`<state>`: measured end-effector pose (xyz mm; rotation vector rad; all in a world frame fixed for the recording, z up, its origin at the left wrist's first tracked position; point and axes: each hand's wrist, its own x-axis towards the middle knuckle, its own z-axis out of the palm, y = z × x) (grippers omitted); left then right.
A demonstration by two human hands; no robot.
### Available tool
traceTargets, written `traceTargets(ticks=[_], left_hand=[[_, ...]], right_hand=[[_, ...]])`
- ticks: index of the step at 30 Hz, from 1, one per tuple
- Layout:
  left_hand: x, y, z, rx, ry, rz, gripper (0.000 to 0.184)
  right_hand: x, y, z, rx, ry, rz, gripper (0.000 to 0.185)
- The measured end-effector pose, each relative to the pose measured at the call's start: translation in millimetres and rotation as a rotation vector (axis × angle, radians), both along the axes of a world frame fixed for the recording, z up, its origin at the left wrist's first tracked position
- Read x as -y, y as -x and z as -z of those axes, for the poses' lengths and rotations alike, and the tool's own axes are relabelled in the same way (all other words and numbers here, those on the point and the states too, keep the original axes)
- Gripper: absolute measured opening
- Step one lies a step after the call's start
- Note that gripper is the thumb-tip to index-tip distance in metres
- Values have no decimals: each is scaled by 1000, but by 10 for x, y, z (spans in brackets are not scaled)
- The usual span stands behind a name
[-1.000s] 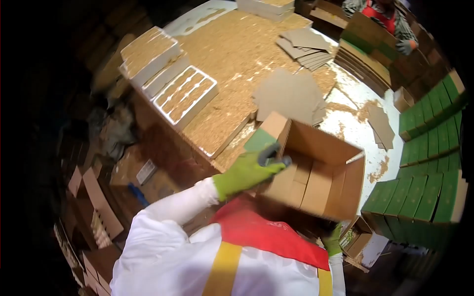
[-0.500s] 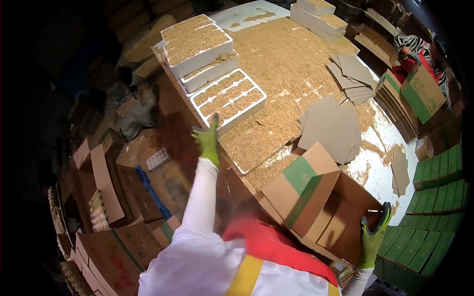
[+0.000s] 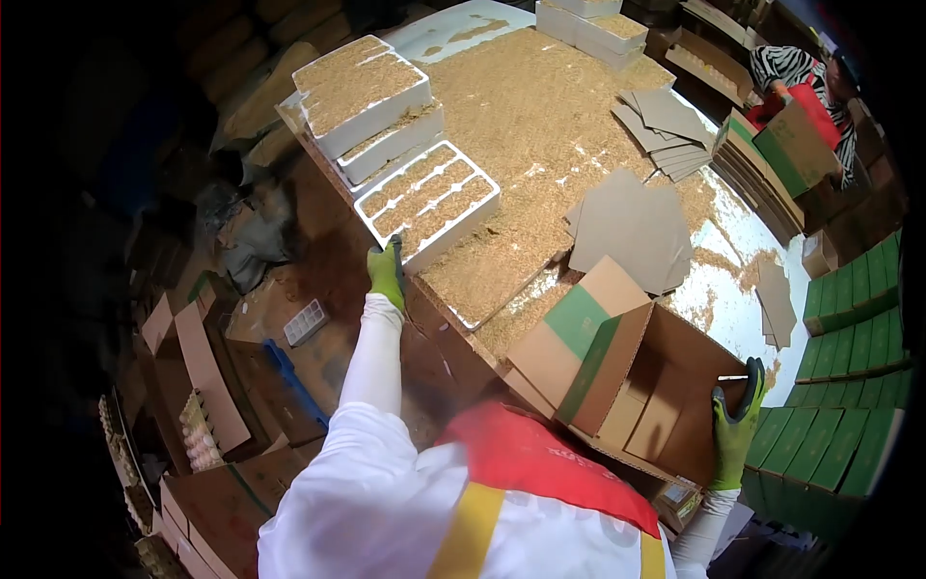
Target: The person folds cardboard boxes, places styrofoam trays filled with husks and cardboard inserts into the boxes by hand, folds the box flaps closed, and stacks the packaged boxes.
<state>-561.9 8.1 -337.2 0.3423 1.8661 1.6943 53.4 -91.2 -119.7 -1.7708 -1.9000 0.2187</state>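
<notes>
Now our green-gloved left hand (image 3: 386, 274) has reached the white flake-filled foam tray (image 3: 453, 230), grip unclear. Our right hand (image 3: 735, 434) clamps an open brown cardboard box (image 3: 617, 376).

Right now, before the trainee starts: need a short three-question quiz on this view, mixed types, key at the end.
1. Which hand holds the open cardboard box?
2. True or false: the left hand is inside that box.
3. The stacked green cartons stand where in the picture? A) upper left; B) right side; C) lower left.

Key:
1. The right hand, at the box wall.
2. False: it is at the near corner of the white compartmented tray.
3. B.
</notes>
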Motion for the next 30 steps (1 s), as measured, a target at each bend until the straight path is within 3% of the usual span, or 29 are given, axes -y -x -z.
traceTargets(ticks=[2,3,4,6,8,10,12,15,19,22,25,26,28,29,30], left_hand=[[265,-208,-158,119,-178,10,27],[448,-120,-55,45,-3,102,32],[612,-236,-122,243,-133,148,40],[704,-515,-621,545,-115,189,48],[598,-290,92,288,-244,307,49],[428,-221,175,494,-256,215,47],[489,-444,-344,589,-304,366,50],[570,-720,-829,506,-327,482,53],[506,-1488,-1887,566,-369,817,59],[399,-2034,-2374,529,-316,1033,58],[397,-2739,-2785,598,-148,1249,52],[399,-2850,-2822,629,-77,1287,49],[393,-2753,-2415,-256,-417,1473,44],[472,-3010,-2699,45,-101,1367,39],[476,-3085,-2782,70,4,1388,36]], right_hand=[[-9,-38,14,-6,0,0,69],[-2,7,-14,-25,-13,6,68],[9,16,-6,-25,-12,4,68],[12,29,-2,-22,-18,11,67],[-10,-2,33,-28,-41,-8,68],[0,-103,102,122,-88,-4,69],[37,-113,63,191,-108,25,71],[42,-132,21,238,-111,39,75],[46,-105,-38,227,-193,-17,55],[45,-160,14,160,-193,-86,54],[84,-156,-86,-366,-191,-68,51],[68,-179,-108,-762,-186,-133,58],[208,-261,-579,-1467,115,-77,69],[271,-246,-583,-1257,103,-48,74],[401,-199,-547,-1048,92,-18,79]])
